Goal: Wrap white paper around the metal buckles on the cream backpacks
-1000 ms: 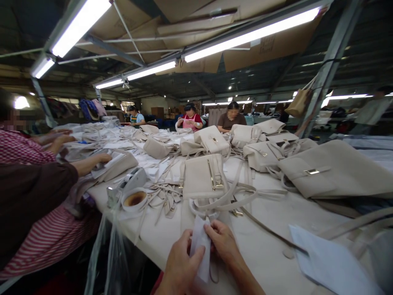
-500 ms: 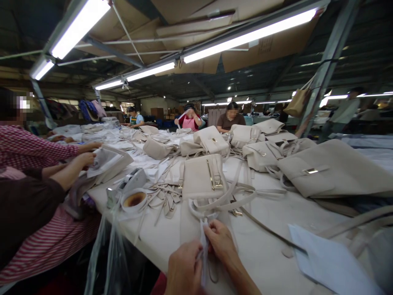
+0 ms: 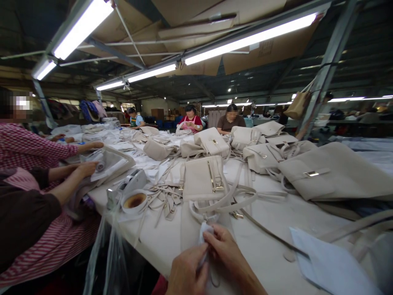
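A small white piece of paper [image 3: 205, 237] is pinched between both hands at the near edge of the table [image 3: 270, 254]. The left hand [image 3: 187, 272] is closed around its lower part, with the thumb pressed against it, and the right hand [image 3: 225, 250] is curled over its top, fingertips [image 3: 211, 237] folded onto the sheet. Only a crumpled upper corner of the paper is seen above the fingers; the rest is hidden between the hands.

Just beyond the hands, a loop of pale straps [image 3: 221, 203] is laid on the table, and behind it a cream handbag [image 3: 203, 177] with a gold clasp is lying flat. To the left of that bag, a round white dish [image 3: 134, 200] with a brown residue is set beside a tape dispenser [image 3: 127, 186] and a scatter of small strap pieces [image 3: 164, 198]. A clear plastic bag [image 3: 107, 254] is hung off the near left edge of the table. At the near right, a large white sheet [image 3: 331, 262] is spread flat, and a big cream bag [image 3: 334, 172] is laid farther right. More cream bags are heaped toward the far end, where other people are seated. At the left, a co-worker's hands [image 3: 87, 168] are rested on another bag [image 3: 109, 162].
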A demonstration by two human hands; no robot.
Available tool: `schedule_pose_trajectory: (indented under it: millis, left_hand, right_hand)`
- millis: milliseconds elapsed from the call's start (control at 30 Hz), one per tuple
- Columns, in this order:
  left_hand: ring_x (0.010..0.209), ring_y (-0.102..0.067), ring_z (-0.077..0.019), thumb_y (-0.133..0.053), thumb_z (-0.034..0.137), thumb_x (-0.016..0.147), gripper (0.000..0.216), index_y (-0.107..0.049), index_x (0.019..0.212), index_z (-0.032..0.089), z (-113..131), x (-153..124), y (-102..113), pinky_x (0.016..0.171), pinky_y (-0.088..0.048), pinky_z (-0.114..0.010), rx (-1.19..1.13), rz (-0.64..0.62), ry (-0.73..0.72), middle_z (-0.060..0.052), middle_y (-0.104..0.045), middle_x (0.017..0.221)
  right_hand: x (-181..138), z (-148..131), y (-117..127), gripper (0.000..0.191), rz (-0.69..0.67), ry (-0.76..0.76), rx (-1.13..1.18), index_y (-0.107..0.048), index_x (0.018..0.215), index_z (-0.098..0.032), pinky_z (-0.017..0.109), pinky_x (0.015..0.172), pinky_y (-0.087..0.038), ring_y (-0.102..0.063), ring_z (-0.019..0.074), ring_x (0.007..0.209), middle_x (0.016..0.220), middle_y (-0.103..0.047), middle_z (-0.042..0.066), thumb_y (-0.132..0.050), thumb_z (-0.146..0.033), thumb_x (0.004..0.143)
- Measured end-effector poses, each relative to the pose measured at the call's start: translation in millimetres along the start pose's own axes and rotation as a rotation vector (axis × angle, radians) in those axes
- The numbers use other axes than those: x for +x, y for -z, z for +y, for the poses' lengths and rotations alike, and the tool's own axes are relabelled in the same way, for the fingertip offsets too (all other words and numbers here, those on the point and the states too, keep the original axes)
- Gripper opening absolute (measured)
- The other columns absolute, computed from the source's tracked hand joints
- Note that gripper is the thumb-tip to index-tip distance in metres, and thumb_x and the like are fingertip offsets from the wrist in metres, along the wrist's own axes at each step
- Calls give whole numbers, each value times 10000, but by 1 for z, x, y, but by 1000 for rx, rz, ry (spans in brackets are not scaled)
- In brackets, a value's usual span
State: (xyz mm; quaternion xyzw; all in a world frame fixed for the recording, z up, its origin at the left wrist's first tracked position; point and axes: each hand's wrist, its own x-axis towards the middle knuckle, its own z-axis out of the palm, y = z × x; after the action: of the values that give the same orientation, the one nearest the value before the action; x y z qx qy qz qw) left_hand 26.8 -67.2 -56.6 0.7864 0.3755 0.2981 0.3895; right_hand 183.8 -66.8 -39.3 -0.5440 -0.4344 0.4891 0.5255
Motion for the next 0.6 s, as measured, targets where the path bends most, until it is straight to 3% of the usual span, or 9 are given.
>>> schedule_pose_trajectory:
  millis: [100,200,300,400,600]
  left_hand:
    - [632,-578,-172,-538,435,825,569,-541,1325,164,-1,4,10,628,-451,-273,-191,48,92,-16,-635,679]
    - [535,-503,-132,-470,561,811,620,-533,1233,111,-4,17,20,469,-365,-230,-427,174,279,22,-540,636]
    - [600,-571,-142,-610,506,690,470,-596,976,134,-4,31,20,494,-393,-224,-560,41,329,-12,-613,719]
    - [586,-590,-139,-653,357,631,374,-590,927,137,-2,39,9,538,-400,-229,-677,-97,307,-11,-651,681]
    - [505,-555,-108,-658,246,586,350,-522,896,157,3,39,-4,512,-361,-209,-789,-47,349,19,-648,611]
  right_hand:
    - [3,7,0,473,-1,38,-24,-486,625,-200,220,387,-212,-302,56,375,453,-384,-96,-619,-653,660]
    - [5,12,0,442,-24,45,-27,-485,625,-202,227,396,-198,-297,61,371,439,-380,-93,-588,-624,705]
    - [5,12,-1,399,-55,36,-19,-510,649,-196,230,397,-177,-289,63,361,421,-389,-92,-581,-582,721]
    - [2,10,-1,359,-65,27,19,-529,667,-192,229,398,-179,-281,61,361,415,-389,-94,-596,-543,703]
    - [0,8,1,340,13,22,62,-534,720,-205,229,421,-279,-363,85,401,480,-459,-78,-666,-509,648]
